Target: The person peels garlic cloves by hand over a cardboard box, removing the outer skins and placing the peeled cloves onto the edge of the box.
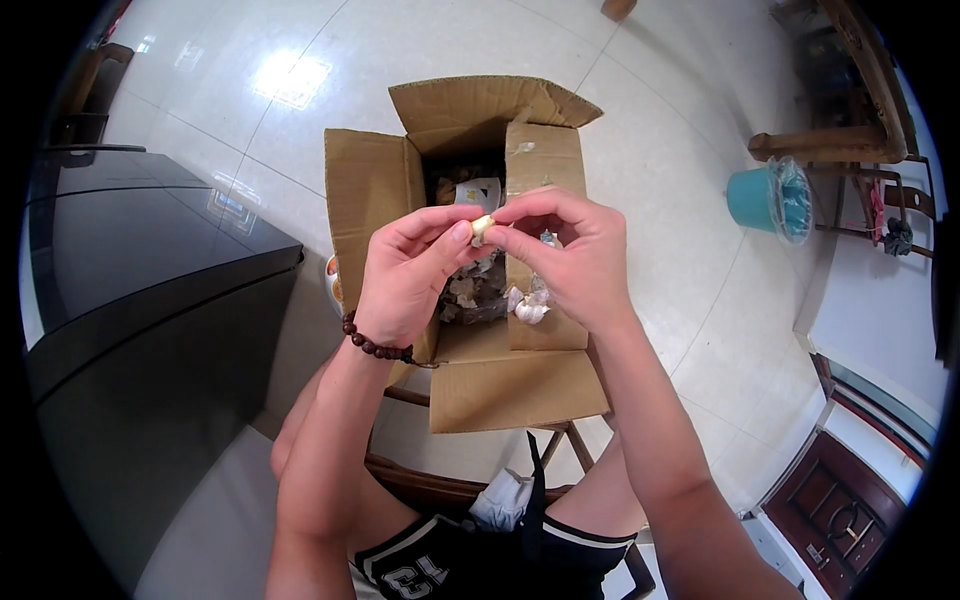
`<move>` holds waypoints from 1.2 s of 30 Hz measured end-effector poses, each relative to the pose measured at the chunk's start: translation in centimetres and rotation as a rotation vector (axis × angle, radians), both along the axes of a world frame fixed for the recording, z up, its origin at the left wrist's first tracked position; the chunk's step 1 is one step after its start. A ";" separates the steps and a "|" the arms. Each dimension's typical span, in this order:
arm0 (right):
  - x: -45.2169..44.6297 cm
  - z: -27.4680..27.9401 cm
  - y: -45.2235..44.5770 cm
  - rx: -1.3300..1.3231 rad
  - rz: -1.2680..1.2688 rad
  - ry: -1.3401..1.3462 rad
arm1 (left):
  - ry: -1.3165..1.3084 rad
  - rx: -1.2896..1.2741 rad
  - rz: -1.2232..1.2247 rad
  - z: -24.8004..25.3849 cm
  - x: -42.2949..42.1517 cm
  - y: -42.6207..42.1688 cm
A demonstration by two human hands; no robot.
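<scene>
Both hands meet above an open cardboard box (500, 395). Between the thumb and fingers of my left hand (410, 265) is a pale garlic clove (481, 226). My right hand (570, 250) pinches the same clove from the other side, with some skin hanging at its lower edge. Below my right hand, a partly broken garlic bulb (531, 308) lies on the box's right flap. Papery skins (470, 295) and a white cup-like item (478, 191) are inside the box.
A dark cabinet (150, 290) stands at the left. At the right are a teal bin (752, 199) with a clear liner and wooden furniture (830, 143). A wooden stool edge (400, 473) shows below the box, near my legs.
</scene>
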State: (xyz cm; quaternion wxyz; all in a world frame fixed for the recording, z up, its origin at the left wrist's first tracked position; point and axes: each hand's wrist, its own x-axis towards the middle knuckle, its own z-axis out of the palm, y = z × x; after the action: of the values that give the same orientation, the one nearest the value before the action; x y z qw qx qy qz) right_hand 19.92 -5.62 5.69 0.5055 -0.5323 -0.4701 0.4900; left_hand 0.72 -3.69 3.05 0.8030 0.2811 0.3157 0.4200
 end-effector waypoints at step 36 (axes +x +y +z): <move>-0.4 -0.2 -0.2 0.160 0.132 -0.242 | -0.035 -0.093 0.101 -0.7 0.3 -0.8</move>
State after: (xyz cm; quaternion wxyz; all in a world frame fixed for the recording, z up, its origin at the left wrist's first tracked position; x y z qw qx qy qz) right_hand 19.50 -5.81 5.51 0.4527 -0.5136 -0.5988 0.4155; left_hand 1.03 -4.53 2.37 0.7986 0.2197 0.3344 0.4496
